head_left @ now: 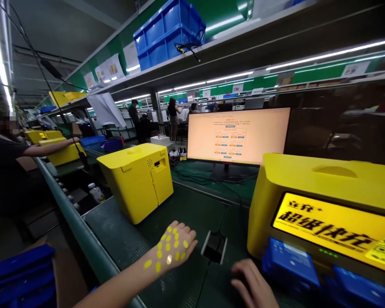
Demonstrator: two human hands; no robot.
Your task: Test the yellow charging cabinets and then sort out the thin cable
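Observation:
My left hand (175,246), its back marked with yellow dots, rests on the green ribbed mat (122,231) with the fingers curled under. Nothing shows in it. Just right of it lies a small black device with a pale rim (214,247) and a cable running toward me. My right hand (255,286) is at the bottom edge, its fingers cupped over a dark object (239,282) that I cannot make out. A large yellow charging cabinet (324,188) with a lit yellow label and blue slots stands right beside that hand.
A second yellow cabinet (137,179) stands on the mat at left, a lit monitor (237,134) behind it. A seated person's arm (51,147) reaches to other yellow units at far left. Blue crates (168,32) sit on the overhead shelf, a blue bin (19,278) at bottom left. More people stand far back.

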